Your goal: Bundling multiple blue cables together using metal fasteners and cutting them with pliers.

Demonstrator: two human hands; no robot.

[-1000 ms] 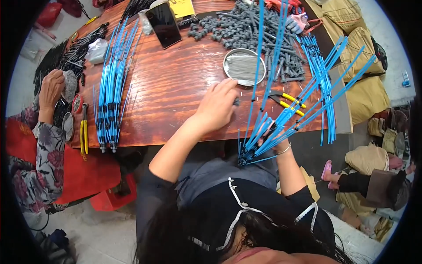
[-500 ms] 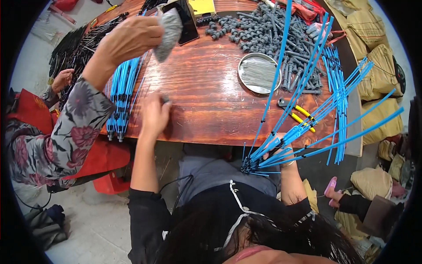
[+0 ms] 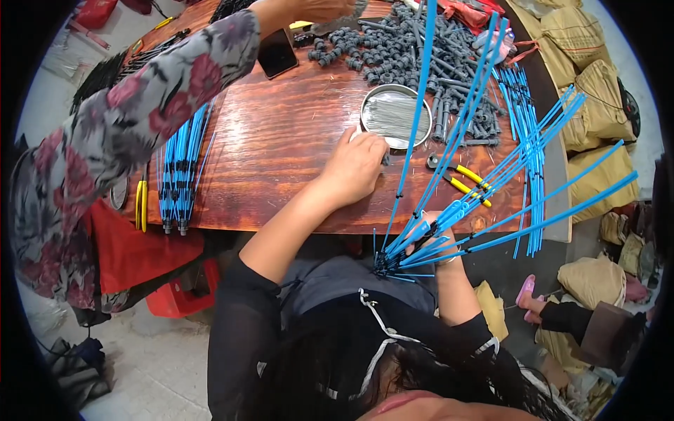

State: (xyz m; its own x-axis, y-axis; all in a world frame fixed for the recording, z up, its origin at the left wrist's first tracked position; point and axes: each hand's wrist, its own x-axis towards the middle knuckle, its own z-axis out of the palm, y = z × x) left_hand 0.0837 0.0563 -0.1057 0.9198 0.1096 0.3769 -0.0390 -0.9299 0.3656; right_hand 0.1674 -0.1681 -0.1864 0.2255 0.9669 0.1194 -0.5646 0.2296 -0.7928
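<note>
In my right hand (image 3: 433,237) is a fanned bundle of thin blue strips (image 3: 456,209) with black ties, its gathered end near my lap. Several long strips spread up and right from it. My left hand (image 3: 354,168) is over the table with curled fingers, right beside a round metal tin (image 3: 404,146) of thin silvery pins. A small dark grey piece (image 3: 385,158) shows at its thumb; whether it is held or worn I cannot tell. Yellow-handled cutters (image 3: 467,190) lie open behind the bundle.
Grey plastic fittings (image 3: 407,56) are heaped at the back. More blue bundles lie left (image 3: 184,168) and right (image 3: 535,203). A co-worker's floral sleeve (image 3: 168,98) reaches across the left side, near a phone (image 3: 278,56). Yellow-handled pliers (image 3: 142,205) stand at the left edge.
My left hand has moved right across the table to the tin. The co-worker's arm has swung right, to the far side. My right hand keeps its hold on the strips.
</note>
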